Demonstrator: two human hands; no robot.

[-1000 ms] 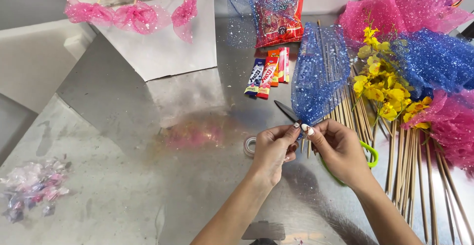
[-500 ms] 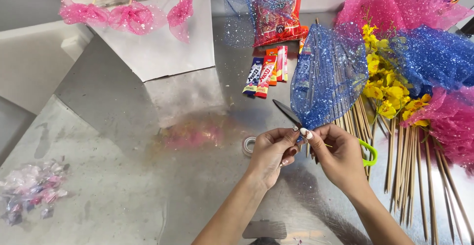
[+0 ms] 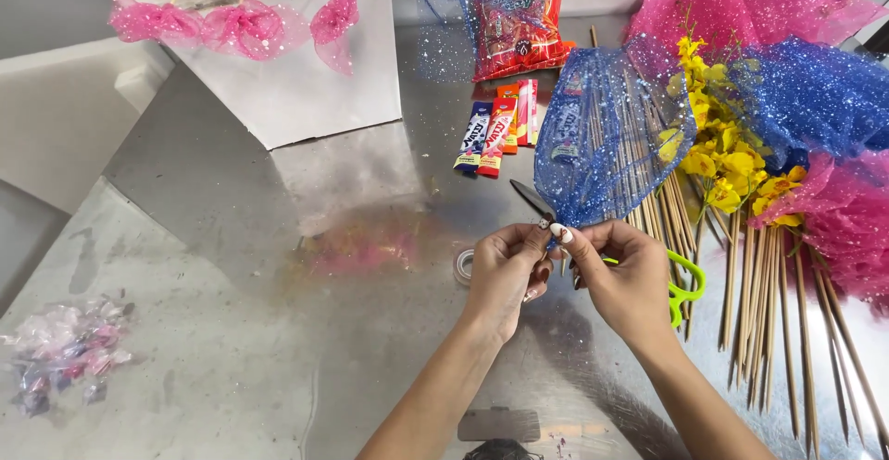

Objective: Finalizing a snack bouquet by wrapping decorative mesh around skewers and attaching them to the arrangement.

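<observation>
Both hands, left hand [image 3: 505, 270] and right hand [image 3: 622, 275], are now pinching the fanned-out blue glitter mesh [image 3: 597, 136] tighter at its base, gathering progressing

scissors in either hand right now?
No: the scissors lie on the metal table behind the right hand; both hands pinch the blue glitter mesh.

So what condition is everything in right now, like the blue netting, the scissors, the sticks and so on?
Left hand: pinching the base of the blue glitter mesh.
Right hand: pinching the same gathered base.
Blue glitter mesh: gathered at the bottom, fanned open above.
Scissors: lying on the table, partly hidden by the hands.
Wooden skewers: loose, spread flat.
Tape roll: lying flat.
Red snack bag: sealed, lying flat.
Candy bars: wrapped, side by side.
</observation>
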